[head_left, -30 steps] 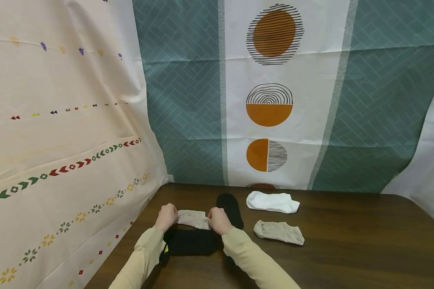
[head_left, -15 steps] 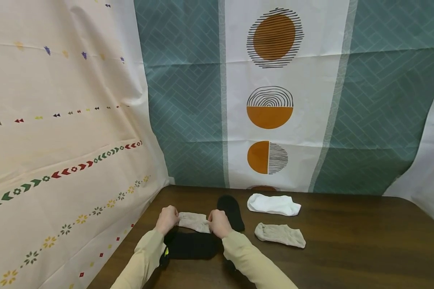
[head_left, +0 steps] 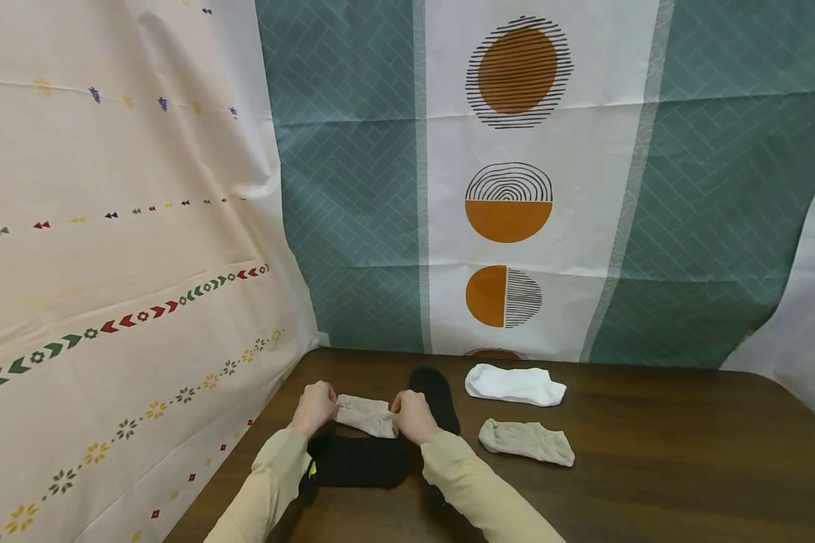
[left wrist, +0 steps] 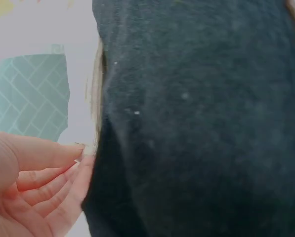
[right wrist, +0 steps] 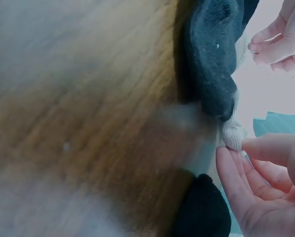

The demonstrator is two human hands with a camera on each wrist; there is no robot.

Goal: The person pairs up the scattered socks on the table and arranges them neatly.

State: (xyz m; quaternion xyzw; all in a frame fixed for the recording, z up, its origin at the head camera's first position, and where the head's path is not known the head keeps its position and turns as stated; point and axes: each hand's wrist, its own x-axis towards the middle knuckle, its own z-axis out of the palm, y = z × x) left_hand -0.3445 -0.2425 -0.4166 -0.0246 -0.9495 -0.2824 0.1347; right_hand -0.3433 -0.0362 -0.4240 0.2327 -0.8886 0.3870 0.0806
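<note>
A beige ankle sock (head_left: 367,416) lies between my two hands in the head view. Its left end is pinched by my left hand (head_left: 315,407); its right end is pinched between the thumb and fingers of my right hand (head_left: 414,415). Just in front of it lies a black sock (head_left: 360,461), which fills much of the left wrist view. In the right wrist view, the ribbed end of the beige sock (right wrist: 232,133) shows at the right thumb tip. A second black sock (head_left: 435,400) lies behind the right hand, partly covered by it.
On the brown wooden table (head_left: 686,445), a white sock (head_left: 515,385) lies at the back, with another beige sock (head_left: 526,442) in front of it. Patterned cloth (head_left: 339,226) hangs behind the table, and a cream cloth (head_left: 143,339) borders its left side.
The head view has tilted slightly, so the table appears a little lower. Both hands keep hold of the beige sock's ends with almost no movement.
</note>
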